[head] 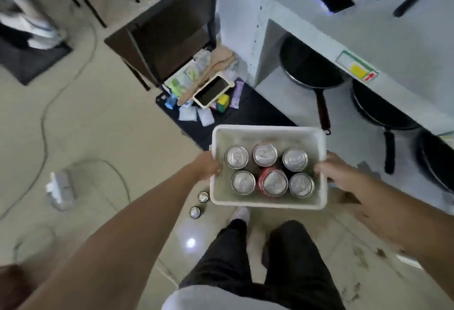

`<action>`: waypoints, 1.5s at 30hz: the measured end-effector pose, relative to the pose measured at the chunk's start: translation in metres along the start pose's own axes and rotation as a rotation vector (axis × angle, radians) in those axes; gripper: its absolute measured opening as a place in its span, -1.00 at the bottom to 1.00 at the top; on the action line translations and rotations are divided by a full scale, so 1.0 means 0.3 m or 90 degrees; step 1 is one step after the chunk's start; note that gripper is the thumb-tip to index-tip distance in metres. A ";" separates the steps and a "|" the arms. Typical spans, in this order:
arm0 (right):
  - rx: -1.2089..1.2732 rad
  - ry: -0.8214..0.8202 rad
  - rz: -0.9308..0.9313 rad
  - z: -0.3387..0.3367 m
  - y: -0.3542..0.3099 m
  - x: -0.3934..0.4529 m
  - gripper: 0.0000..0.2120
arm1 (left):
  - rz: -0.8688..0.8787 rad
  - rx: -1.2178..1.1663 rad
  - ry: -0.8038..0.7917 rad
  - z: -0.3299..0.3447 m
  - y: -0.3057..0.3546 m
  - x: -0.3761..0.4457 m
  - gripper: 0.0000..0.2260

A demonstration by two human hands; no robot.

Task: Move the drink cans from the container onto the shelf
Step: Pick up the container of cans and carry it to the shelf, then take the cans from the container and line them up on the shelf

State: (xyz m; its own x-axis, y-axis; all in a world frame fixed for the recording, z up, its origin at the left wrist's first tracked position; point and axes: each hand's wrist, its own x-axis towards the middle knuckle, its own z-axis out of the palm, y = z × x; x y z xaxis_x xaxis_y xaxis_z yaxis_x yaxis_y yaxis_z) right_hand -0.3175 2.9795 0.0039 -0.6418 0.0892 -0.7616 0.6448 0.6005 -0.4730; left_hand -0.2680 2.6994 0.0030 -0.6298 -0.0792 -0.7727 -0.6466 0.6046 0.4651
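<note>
A white rectangular container hangs in front of me above the floor. My left hand grips its left wall and my right hand grips its right wall. Inside stand several upright drink cans in two rows; most show silver tops, and one in the near row is red. The grey shelf unit rises on the right, its boards running away from me.
Two more cans stand on the tiled floor left of the container. Black frying pans lie on the lower shelf. A dark chair and a pile with a phone sit ahead. A cable crosses the floor on the left.
</note>
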 end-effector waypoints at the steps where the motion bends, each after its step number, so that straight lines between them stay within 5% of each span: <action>1: -0.025 -0.023 -0.013 0.005 -0.056 0.064 -0.76 | -0.024 -0.033 0.014 -0.005 -0.017 0.029 -0.80; 7: -0.170 -0.139 -0.061 0.089 -0.257 0.499 -0.59 | -0.223 -0.218 0.099 0.044 -0.089 0.288 -0.79; 16: -0.355 -0.129 -0.072 0.169 -0.323 0.968 -0.78 | -0.302 -0.332 0.193 0.214 -0.125 0.668 -0.83; 21: -0.391 -0.108 -0.126 0.145 -0.335 0.974 -0.62 | -0.285 -0.375 0.239 0.235 -0.091 0.647 -0.91; 23: -0.397 -0.040 -0.225 0.131 -0.342 0.922 -0.50 | -0.251 -0.301 0.322 0.248 -0.059 0.601 -0.59; 26: -0.380 0.034 -0.540 0.135 -0.370 0.797 -0.47 | 0.004 -0.071 0.529 0.248 -0.008 0.540 -0.35; 28: -0.419 -0.049 -0.634 0.163 -0.381 0.704 -0.57 | 0.121 0.074 0.439 0.238 0.026 0.526 -0.37; 32: -0.670 -0.195 -0.623 0.263 -0.365 0.616 -0.54 | 0.099 0.227 0.247 0.215 0.050 0.550 -0.40; 36: -0.607 -0.069 -0.535 0.266 -0.288 0.590 -0.56 | 0.094 0.246 0.310 0.204 0.040 0.580 -0.33; 45: -0.676 0.081 -0.424 0.343 -0.156 0.586 -0.29 | 0.053 0.182 0.217 0.192 0.028 0.634 -0.41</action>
State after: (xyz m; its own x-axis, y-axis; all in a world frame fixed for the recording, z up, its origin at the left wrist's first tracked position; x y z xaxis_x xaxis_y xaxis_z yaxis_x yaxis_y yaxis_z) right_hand -0.4179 2.8852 -0.1535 -0.7866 -0.4363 -0.4368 -0.4321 0.8944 -0.1153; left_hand -0.3684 2.7352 -0.1649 -0.8114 -0.2480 -0.5293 -0.4729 0.8108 0.3449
